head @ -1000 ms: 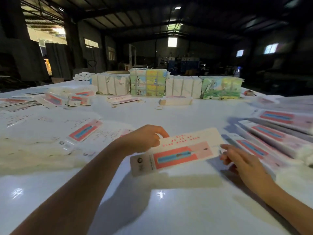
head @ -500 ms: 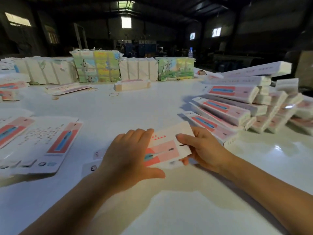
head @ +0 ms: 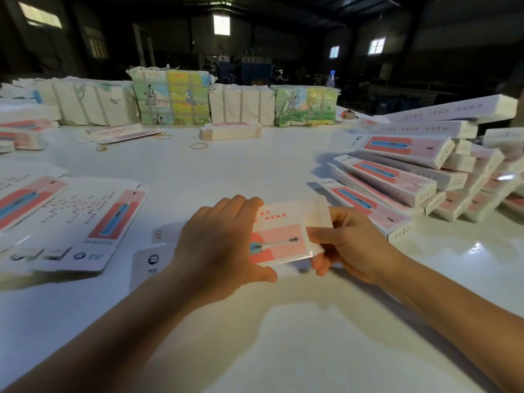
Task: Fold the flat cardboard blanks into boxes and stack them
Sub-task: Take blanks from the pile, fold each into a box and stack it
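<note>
Along the left edge of the white table lie the flat blanks, printed faces up, waiting. Near the front middle, the left hand lies spread over the left part of the blank being folded, palm down, thumb hooked under the near edge, gripping it. The right hand pinches the same blank at its right end, fingers curled over the end flap. To do this step well, press each crease against the table with the left palm while the right hand tucks the end flap squarely, so the walls stand true. At the right edge the folded boxes lean in a slanting stack. The left palm hides the blank's middle, so how far it is folded cannot be told; the stack runs out of view.
</note>
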`<state>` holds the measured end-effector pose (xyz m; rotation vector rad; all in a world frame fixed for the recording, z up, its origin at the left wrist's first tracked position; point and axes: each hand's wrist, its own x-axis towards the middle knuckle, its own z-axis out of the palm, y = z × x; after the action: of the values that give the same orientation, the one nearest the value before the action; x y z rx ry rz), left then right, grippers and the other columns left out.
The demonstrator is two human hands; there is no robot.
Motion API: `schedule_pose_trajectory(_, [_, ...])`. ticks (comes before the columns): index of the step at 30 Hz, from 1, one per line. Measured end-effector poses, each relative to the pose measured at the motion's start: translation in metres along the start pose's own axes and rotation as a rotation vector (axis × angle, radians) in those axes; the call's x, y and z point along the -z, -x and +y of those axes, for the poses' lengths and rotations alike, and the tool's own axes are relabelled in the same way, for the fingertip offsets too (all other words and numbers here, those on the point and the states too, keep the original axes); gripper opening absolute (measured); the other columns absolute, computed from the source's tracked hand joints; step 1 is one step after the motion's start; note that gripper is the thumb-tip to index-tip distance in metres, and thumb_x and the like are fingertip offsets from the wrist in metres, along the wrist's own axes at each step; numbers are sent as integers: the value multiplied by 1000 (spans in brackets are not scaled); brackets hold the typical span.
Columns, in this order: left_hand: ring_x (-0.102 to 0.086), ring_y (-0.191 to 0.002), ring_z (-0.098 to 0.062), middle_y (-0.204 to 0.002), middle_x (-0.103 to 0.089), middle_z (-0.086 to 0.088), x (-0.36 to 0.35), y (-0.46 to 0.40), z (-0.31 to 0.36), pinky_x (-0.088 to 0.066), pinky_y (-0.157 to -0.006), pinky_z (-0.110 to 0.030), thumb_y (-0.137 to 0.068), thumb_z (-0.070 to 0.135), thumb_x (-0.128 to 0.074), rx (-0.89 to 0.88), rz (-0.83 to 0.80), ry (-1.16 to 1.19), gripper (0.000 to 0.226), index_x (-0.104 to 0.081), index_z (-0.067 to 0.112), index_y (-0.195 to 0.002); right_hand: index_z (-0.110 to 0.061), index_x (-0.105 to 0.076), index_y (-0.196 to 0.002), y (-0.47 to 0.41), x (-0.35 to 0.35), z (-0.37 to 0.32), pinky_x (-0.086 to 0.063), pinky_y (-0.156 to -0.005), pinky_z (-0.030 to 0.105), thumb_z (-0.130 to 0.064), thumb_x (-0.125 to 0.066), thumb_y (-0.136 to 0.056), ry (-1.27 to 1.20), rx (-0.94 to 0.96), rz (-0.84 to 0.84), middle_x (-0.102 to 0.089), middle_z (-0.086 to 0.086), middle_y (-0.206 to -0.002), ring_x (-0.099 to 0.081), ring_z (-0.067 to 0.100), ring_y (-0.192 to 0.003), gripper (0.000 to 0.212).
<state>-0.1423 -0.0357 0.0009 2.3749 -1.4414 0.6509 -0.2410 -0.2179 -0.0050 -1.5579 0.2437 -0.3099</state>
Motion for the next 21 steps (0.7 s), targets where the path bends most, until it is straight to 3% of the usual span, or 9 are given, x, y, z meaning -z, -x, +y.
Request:
schedule_pose_trajectory(4, [-41,-64,-13,-89,-63,3,-3,-3,3,-28,-51,-22,-48,60,-82,46,15,-50,75,-58,19,-105,6,-61,-76,1,-1,2,-44,-34,24,13,-48,-89,131,90,73,-66,15,-56,-53,19,-32,19])
schedule_pose_trajectory(7, [-46,-61,-17,-91,-65,7,-3,-4,3,-20,-49,-16,-53,61,-79,95,-14,-55,67,-55,24,-104,7,-57,-71,3,2,4,-42,-33,23,12,-47,-89,122,69,84,-61,12,-50,-51,18,-30,22])
schedule_pose_trajectory(12, [-48,-81,-7,-111,-57,17,-4,-6,-1,-33,-55,-17,-63,74,-63,197,-172,51,70,-39,38,-118,-1,-59,-84,0,0,6,-37,-33,23,5,-51,-90,8,51,134,-60,11,-53,-46,18,-32,12])
schedule_pose_trajectory(14, [-47,-82,-6,-113,-57,17,-3,-7,-4,-32,-55,-17,-63,75,-62,268,-168,93,70,-39,38,-118,-10,-56,-91,-1,1,6,-38,-36,24,-3,-57,-90,-7,142,295,-60,8,-55,-49,20,-37,8])
schedule_pose_trajectory(17, [-53,-89,-9,-113,-57,17,-4,-7,-7,-36,-60,-22,-61,77,-60,352,-157,102,71,-40,38,-117,-10,-60,-82,5,2,6,-44,-40,27,-6,-59,-90,129,359,478,-62,3,-59,-55,19,-46,9])
schedule_pose_trajectory(21, [-56,-95,-9,-114,-56,17,-7,-9,-6,-35,-63,-22,-60,80,-58,369,-127,78,74,-40,38,-119,-23,-73,-85,11,-17,11,-47,-55,12,-1,-60,-89,356,504,383,-70,-4,-83,-60,5,-58,26])
